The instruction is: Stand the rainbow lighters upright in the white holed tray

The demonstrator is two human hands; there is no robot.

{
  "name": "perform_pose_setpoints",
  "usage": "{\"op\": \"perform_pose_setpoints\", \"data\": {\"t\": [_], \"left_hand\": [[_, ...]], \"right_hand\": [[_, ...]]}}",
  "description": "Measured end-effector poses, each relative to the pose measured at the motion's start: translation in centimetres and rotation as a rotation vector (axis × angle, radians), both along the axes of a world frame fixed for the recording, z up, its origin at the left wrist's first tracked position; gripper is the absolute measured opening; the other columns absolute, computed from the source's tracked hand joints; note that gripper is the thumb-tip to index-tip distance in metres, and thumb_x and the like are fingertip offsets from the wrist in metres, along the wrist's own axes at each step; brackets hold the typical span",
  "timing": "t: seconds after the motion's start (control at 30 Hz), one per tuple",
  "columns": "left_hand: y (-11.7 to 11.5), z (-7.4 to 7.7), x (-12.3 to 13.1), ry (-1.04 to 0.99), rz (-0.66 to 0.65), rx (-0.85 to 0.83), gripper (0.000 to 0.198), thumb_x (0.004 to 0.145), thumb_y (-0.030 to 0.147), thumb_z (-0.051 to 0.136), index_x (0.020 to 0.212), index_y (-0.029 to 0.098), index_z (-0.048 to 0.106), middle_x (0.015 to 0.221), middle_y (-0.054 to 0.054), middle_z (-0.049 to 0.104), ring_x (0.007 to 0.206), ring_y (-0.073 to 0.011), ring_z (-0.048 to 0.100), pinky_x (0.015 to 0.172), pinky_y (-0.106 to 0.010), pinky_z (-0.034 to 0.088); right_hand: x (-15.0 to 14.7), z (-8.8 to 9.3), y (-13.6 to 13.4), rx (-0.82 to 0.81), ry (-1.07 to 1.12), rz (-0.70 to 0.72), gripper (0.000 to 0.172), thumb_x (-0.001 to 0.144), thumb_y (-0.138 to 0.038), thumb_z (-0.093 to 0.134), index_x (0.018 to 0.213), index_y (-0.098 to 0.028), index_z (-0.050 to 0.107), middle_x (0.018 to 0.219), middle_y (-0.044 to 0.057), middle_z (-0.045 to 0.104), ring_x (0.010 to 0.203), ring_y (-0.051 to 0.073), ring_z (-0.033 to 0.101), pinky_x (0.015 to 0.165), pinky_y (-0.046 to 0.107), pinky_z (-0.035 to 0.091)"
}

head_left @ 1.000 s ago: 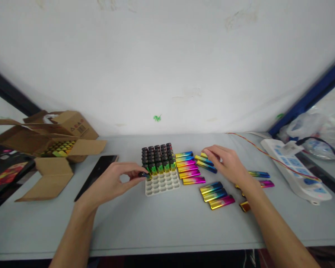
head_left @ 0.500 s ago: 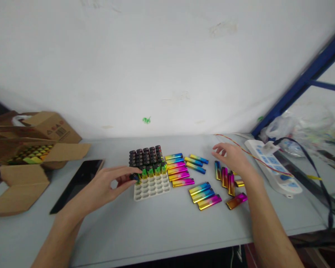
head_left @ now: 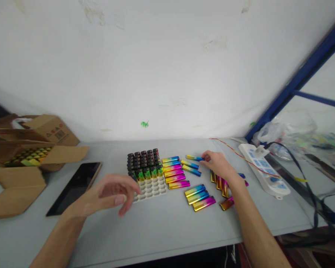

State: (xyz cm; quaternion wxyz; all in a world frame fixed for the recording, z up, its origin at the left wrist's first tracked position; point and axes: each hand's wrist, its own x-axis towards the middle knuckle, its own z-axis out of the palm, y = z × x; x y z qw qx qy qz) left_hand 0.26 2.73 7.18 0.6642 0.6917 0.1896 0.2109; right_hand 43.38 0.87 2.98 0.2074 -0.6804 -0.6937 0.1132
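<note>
A white tray point(head_left: 156, 191) holds rows of upright lighters point(head_left: 145, 158) with black tops at its far part; its near rows of hollows show bare. My left hand point(head_left: 108, 195) hovers over the tray's left side, fingers apart and nothing in them. At the right, my right hand point(head_left: 216, 163) has its fingertips closed on the blue end of a yellow-and-blue lighter point(head_left: 194, 158) lying on the table. Beside the tray, several metallic yellow, pink and blue lighters point(head_left: 174, 173) lie in a column. More lighters point(head_left: 200, 197) lie nearer me, and others are partly hidden under my right forearm.
An open cardboard box point(head_left: 64, 154) with more lighters stands at the left. A dark phone or tablet point(head_left: 75, 188) lies between it and the tray. To the right are a white power strip point(head_left: 264, 169), a thin red wire point(head_left: 234, 152), black cables and plastic bags point(head_left: 270, 132).
My left hand has let go of the lighter in the tray's front row and drawn back towards me. My right hand has moved left to the farthest yellow-and-blue lighter.
</note>
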Motion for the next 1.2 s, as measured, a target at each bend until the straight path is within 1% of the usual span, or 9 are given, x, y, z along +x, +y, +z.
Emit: {"op": "perform_pose_setpoints", "data": {"t": [0.13,0.27,0.4,0.53,0.63,0.73,0.9,1.07,1.2], "left_hand": [[-0.6,-0.9,2.5,0.086,-0.247,-0.225,0.042,0.092,0.051,0.074,0.111,0.013,0.077,0.078,-0.013,0.076,0.061,-0.0196,0.071,0.058,-0.028,0.055],[-0.9,-2.4,5.5,0.101,-0.053,-0.332,0.053,0.100,0.060,0.058,0.114,0.011,0.074,0.083,-0.013,0.077,0.067,-0.0225,0.075,0.063,-0.032,0.059],[-1.0,-3.6,7.2,0.046,0.048,-0.435,0.073,0.095,0.074,0.054,0.126,0.010,0.069,0.107,-0.020,0.078,0.093,-0.0299,0.078,0.083,-0.043,0.062],[-1.5,-4.1,7.8,0.009,0.005,-0.411,0.074,0.090,0.076,0.061,0.124,0.011,0.068,0.113,-0.020,0.078,0.110,-0.0303,0.075,0.103,-0.045,0.056],[-1.9,-4.4,8.0,0.019,-0.022,-0.377,0.056,0.094,0.063,0.066,0.117,0.012,0.065,0.091,-0.014,0.079,0.082,-0.0254,0.079,0.077,-0.037,0.062],[-1.8,-4.5,7.9,0.012,-0.001,-0.359,0.048,0.099,0.055,0.064,0.122,0.014,0.057,0.073,-0.006,0.074,0.057,-0.0188,0.071,0.055,-0.028,0.054],[-1.7,-4.1,7.5,-0.072,0.054,-0.350,0.036,0.098,0.049,0.068,0.108,0.017,0.054,0.104,-0.013,0.074,0.075,-0.0178,0.071,0.061,-0.028,0.055],[-2.0,-3.8,7.3,-0.093,0.093,-0.480,0.032,0.097,0.043,0.067,0.101,0.024,0.042,0.086,0.000,0.066,0.055,-0.0077,0.046,0.049,-0.018,0.035],[-1.7,-3.7,7.6,0.008,0.113,-0.584,0.044,0.093,0.063,0.061,0.093,0.022,0.045,0.060,0.009,0.038,0.049,-0.0076,0.022,0.045,-0.019,0.022]], "right_hand": [[-0.3,0.4,0.1,0.097,0.217,-0.083,0.013,0.088,-0.021,0.075,0.100,-0.019,0.073,0.088,0.008,0.080,0.080,0.022,0.076,0.081,0.037,0.060],[-1.7,1.2,-0.4,0.199,0.609,0.018,0.029,0.086,-0.039,0.079,0.108,-0.020,0.073,0.092,0.007,0.080,0.087,0.024,0.077,0.084,0.038,0.062],[-4.9,2.2,-1.7,0.063,0.789,0.304,0.035,0.085,-0.045,0.082,0.110,-0.021,0.077,0.099,0.006,0.079,0.090,0.021,0.074,0.086,0.035,0.061],[-8.5,1.9,-2.6,0.005,0.732,0.545,0.028,0.092,-0.040,0.078,0.114,-0.022,0.078,0.102,0.005,0.077,0.084,0.017,0.070,0.080,0.031,0.058],[-10.3,1.2,-2.6,0.094,0.620,0.590,0.025,0.095,-0.039,0.075,0.114,-0.023,0.078,0.097,0.004,0.076,0.081,0.016,0.067,0.078,0.030,0.055],[-10.9,0.8,-2.5,0.174,0.557,0.599,0.027,0.097,-0.039,0.073,0.119,-0.024,0.076,0.102,0.005,0.075,0.086,0.017,0.067,0.081,0.031,0.055],[-10.0,0.8,-2.4,0.181,0.482,0.458,0.030,0.106,-0.039,0.058,0.130,-0.024,0.068,0.107,0.006,0.074,0.089,0.018,0.070,0.079,0.030,0.057],[-8.8,0.5,-2.1,0.267,0.213,0.419,0.028,0.109,-0.033,0.050,0.130,-0.020,0.064,0.108,0.009,0.073,0.094,0.021,0.071,0.090,0.038,0.057],[-8.9,0.2,-2.0,0.258,0.132,0.446,0.026,0.110,-0.032,0.047,0.124,-0.022,0.066,0.109,0.009,0.072,0.097,0.023,0.072,0.091,0.040,0.058]]}}
